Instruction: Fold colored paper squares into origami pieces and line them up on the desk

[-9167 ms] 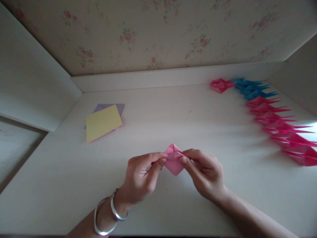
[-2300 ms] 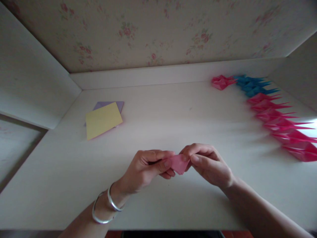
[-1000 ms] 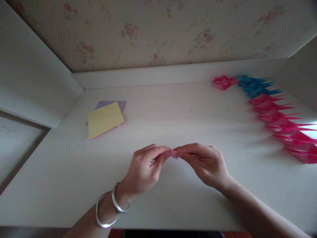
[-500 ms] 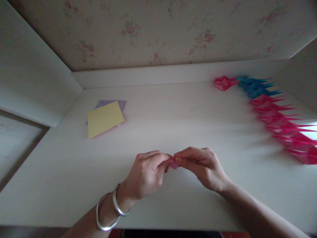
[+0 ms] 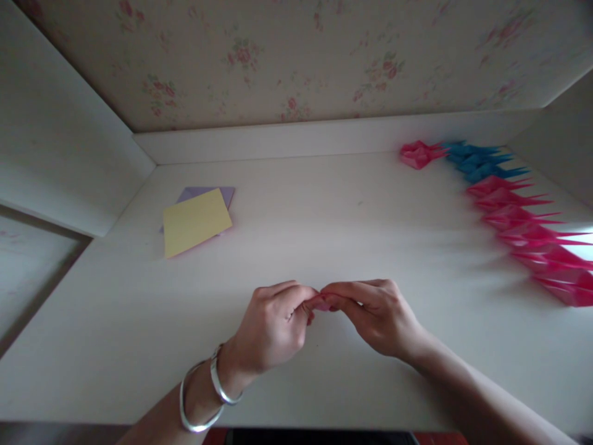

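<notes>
"Two pinches at once?"
"Yes! Pinching folded pink paper (image 5: 322,305) with left hand (image 5: 277,321) and right hand (image 5: 380,316), between five and six o'clock!"
"And nine o'clock?"
"Yellow sheet (image 5: 197,224) atop lilac paper (image 5: 194,193)!"

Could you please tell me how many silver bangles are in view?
2: the first bangle sits nearer the left hand; the second bangle is further up the same arm. None seems hidden.

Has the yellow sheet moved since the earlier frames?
No. Against the back-left corner of the desk, the yellow sheet keeps its place, overlapping the purple paper as before; only the whole view shifted slightly.
</notes>
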Demonstrator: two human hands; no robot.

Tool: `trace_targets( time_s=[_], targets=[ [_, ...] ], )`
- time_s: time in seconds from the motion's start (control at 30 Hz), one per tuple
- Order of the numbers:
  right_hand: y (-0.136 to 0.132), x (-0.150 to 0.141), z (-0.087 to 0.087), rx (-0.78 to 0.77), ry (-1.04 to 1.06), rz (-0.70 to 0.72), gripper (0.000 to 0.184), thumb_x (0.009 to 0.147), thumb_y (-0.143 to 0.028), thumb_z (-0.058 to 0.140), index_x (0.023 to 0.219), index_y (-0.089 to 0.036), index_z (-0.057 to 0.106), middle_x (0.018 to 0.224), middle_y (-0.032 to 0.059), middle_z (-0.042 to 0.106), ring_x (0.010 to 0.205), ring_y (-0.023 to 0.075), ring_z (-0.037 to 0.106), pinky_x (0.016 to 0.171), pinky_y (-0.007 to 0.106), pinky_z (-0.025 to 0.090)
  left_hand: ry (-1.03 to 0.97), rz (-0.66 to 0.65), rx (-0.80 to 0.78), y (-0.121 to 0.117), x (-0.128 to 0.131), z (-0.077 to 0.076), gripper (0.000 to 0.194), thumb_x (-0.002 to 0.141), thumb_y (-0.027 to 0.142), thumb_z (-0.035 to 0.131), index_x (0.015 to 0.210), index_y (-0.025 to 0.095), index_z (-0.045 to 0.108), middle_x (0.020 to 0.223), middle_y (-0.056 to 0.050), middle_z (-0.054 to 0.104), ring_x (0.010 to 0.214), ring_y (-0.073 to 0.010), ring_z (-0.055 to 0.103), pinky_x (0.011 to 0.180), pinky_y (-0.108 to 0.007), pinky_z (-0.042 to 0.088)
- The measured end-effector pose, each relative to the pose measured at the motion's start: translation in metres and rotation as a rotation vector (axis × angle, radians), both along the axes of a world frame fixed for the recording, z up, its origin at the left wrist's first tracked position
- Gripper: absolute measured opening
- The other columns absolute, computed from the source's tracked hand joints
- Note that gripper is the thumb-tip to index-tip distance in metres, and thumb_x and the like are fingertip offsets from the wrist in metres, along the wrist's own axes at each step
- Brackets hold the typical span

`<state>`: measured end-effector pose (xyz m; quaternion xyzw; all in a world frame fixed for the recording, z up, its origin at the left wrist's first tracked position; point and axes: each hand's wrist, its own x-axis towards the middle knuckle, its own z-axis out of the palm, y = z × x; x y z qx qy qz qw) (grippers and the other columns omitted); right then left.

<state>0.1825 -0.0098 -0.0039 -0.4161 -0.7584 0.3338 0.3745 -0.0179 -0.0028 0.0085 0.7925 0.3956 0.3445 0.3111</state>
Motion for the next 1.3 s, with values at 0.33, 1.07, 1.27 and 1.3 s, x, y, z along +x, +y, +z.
trace_targets(
  time_s=[0.33,1.07,1.27,1.3],
  targets=[
    [0.009,0.009,-0.001,0.275,0.047,-0.015,0.028,0.089,-0.007,0.063,0.11,-0.021,0.074,0.118,0.0075,0.073,0.106,0.0206,0.071,0.093,0.03,0.059,-0.41,0.199,-0.632,0.015,0.001,-0.007,0.018,0.087,0.032,0.07,0.099,0.021,0.077,0.105,-0.004,0.077,0.093,-0.0175,0.072,0.083,-0.025,0.057],
    [0.012,-0.001,0.005,-0.331,0.05,-0.2,0.021,0.093,-0.033,0.059,0.086,-0.023,0.076,0.081,-0.0011,0.076,0.078,0.017,0.07,0.07,0.025,0.053,-0.184,0.116,-0.505,0.012,0.005,-0.005,0.022,0.089,0.028,0.065,0.109,0.018,0.071,0.089,-0.004,0.077,0.081,-0.0173,0.072,0.075,-0.025,0.057],
    [0.008,-0.003,0.009,-0.276,0.044,-0.193,0.021,0.092,-0.025,0.058,0.084,-0.023,0.076,0.075,-0.0021,0.075,0.071,0.0156,0.069,0.065,0.023,0.052,0.016,0.062,-0.313,0.008,0.006,0.001,0.027,0.096,0.026,0.054,0.076,0.018,0.07,0.064,0.0,0.065,0.059,-0.0127,0.059,0.058,-0.023,0.045],
    [0.007,-0.004,0.008,-0.274,0.058,-0.193,0.02,0.092,-0.024,0.058,0.085,-0.023,0.077,0.076,-0.0016,0.075,0.071,0.016,0.069,0.066,0.024,0.053,0.021,0.059,-0.309,0.007,0.006,0.002,0.026,0.096,0.025,0.054,0.077,0.018,0.07,0.064,0.0,0.065,0.059,-0.0127,0.059,0.058,-0.022,0.045]
  ],
)
